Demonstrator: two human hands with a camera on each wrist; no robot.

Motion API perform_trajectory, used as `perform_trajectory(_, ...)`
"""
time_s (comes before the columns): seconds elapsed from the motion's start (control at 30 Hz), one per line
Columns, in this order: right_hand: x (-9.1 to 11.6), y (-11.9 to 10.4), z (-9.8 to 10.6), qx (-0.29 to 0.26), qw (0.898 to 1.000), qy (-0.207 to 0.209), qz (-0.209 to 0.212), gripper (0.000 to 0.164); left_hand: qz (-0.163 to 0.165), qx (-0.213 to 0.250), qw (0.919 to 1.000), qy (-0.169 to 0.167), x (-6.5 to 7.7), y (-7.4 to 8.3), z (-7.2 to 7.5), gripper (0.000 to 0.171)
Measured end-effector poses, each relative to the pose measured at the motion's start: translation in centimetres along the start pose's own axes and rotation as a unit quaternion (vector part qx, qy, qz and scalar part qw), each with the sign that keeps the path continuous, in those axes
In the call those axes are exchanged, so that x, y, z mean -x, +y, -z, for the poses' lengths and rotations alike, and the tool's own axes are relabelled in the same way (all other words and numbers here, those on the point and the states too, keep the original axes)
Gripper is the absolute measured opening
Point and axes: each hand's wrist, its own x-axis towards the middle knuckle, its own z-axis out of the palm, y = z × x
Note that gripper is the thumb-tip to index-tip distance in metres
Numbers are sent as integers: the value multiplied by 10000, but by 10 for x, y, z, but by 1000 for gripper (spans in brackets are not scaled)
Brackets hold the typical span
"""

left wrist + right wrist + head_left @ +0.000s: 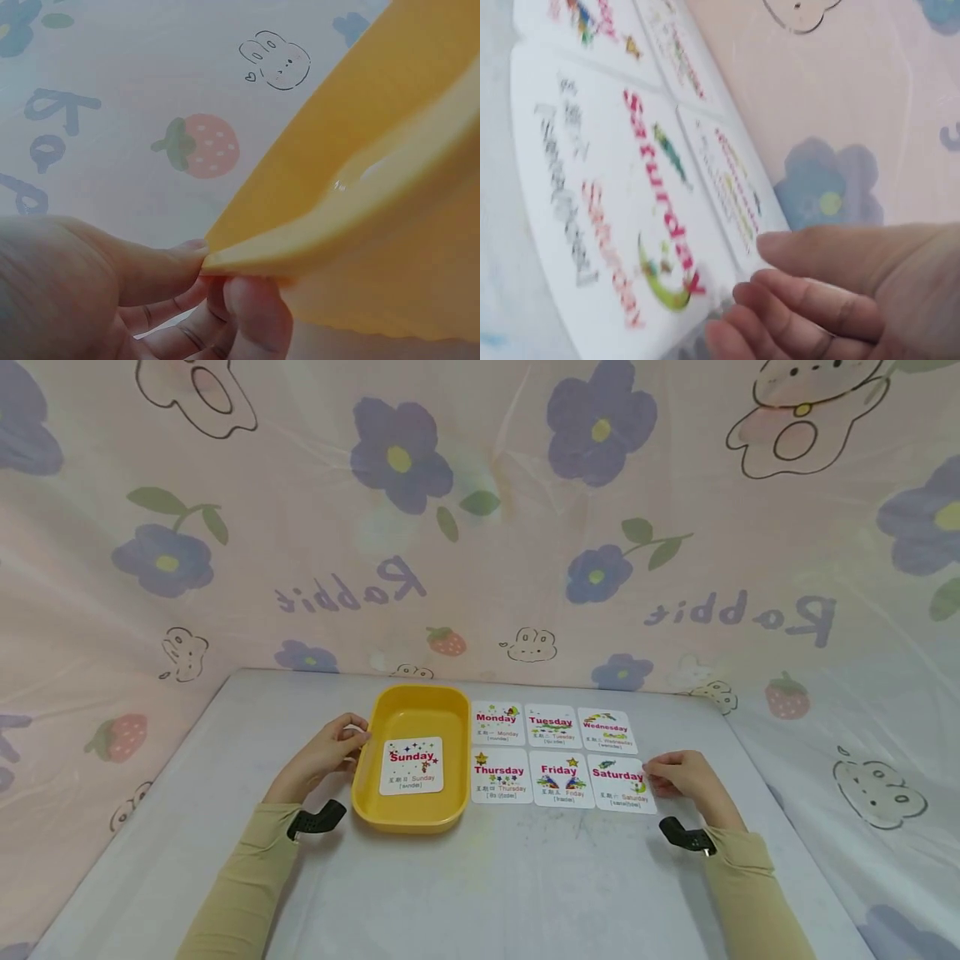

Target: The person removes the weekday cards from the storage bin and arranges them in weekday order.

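Note:
My left hand (324,755) pinches the left rim of a yellow plastic tray (411,823); the thumb lies over the rim and the fingers curl beneath it in the left wrist view. Inside the tray lies a white card reading Sunday (412,767). Just right of the Saturday card (625,787), my right hand (688,778) has its fingertips at the card's edge. In the right wrist view its thumb and loosely bent fingers (780,319) are apart, with the card flat beside them.
Cards for Monday (497,724), Tuesday (551,728), Wednesday (607,732), Thursday (501,777) and Friday (562,780) lie with Saturday in two rows right of the tray. A white-covered table (487,902) bears everything. Behind it hangs a printed curtain (495,577).

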Motion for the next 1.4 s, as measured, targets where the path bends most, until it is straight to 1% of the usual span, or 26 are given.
perform_trajectory(0.1, 2, -13, -4, -138, 9996, -55, 226, 43, 9, -5, 10000, -6, 1, 1, 0, 26)
perform_trajectory(0.23, 6, -33, -16, -458, 9965, -362, 601, 49, 45, -23, 10000, 6, 1, 2, 0, 26)
perform_trajectory(0.33, 10, -49, -29, -818, 9907, -684, 843, 50, 60, -19, 10000, 0, 0, 2, -1, 26)
perform_trajectory(0.5, 16, -71, -55, -1369, 9784, -1078, 1109, 49, 82, 15, 10000, -20, 0, 3, -1, 26)
perform_trajectory(0.67, 20, -92, -80, -1735, 9671, -1343, 1289, 46, 80, 66, 9999, -31, 0, 4, -1, 29)
perform_trajectory(0.73, 21, -99, -88, -1802, 9626, -1467, 1396, 46, 72, 65, 10000, -17, 0, 3, -1, 29)
perform_trajectory(0.83, 23, -110, -100, -1952, 9528, -1726, 1558, 44, 72, 83, 9999, -6, 0, 3, -1, 28)
perform_trajectory(0.9, 25, -117, -107, -1946, 9468, -1927, 1688, 41, 81, 61, 9999, 2, 0, 3, -1, 28)
perform_trajectory(1.07, 36, -138, -124, -2004, 9331, -2346, 1846, 35, 75, 7, 10000, 4, 1, 4, -1, 28)
perform_trajectory(1.2, 45, -153, -138, -2071, 9199, -2692, 1961, 38, 60, 36, 10000, 5, 0, 4, 0, 31)
perform_trajectory(1.3, 51, -161, -151, -2254, 9071, -2977, 1943, 40, 80, 82, 9999, -2, 0, 3, 0, 32)
perform_trajectory(1.4, 56, -169, -164, -2519, 8966, -3183, 1771, 40, 140, 91, 9999, 14, -1, 2, 1, 32)
